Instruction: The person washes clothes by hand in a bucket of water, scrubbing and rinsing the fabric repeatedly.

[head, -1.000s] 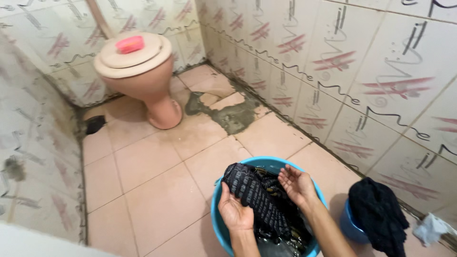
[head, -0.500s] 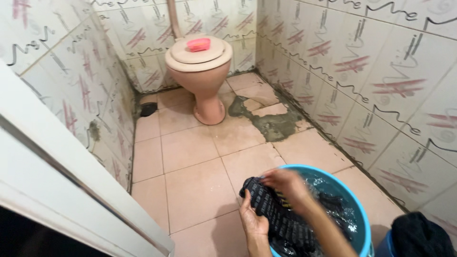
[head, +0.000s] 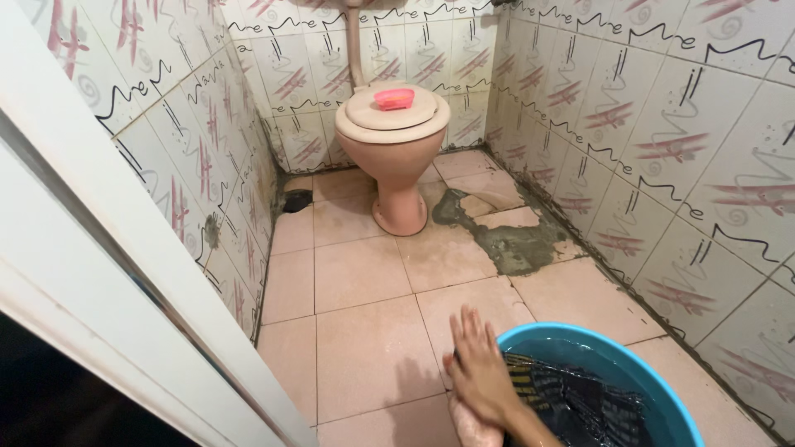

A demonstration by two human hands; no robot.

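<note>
A round blue basin (head: 662,360) stands on the floor at the lower right, holding water and a dark ribbed garment (head: 580,397) with yellowish marks. My right hand (head: 476,364) lies flat over the basin's left rim, fingers stretched out and pointing away from me, its wet forearm running down to the frame's bottom edge. Only a small pale part of my left hand (head: 470,429) shows beneath it at the bottom edge. Whether that hand grips the garment is hidden.
A pink toilet (head: 396,136) with a closed lid stands at the far wall, a pink soap bar (head: 394,98) on top. A white door frame (head: 124,273) fills the left. Patterned tiled walls enclose a pink tiled floor (head: 364,331) with a broken cement patch (head: 513,240).
The view has swung right and up, bringing the door frame in. My right hand has moved left across the basin rim and flattened; the garment has dropped from my hands into the basin.
</note>
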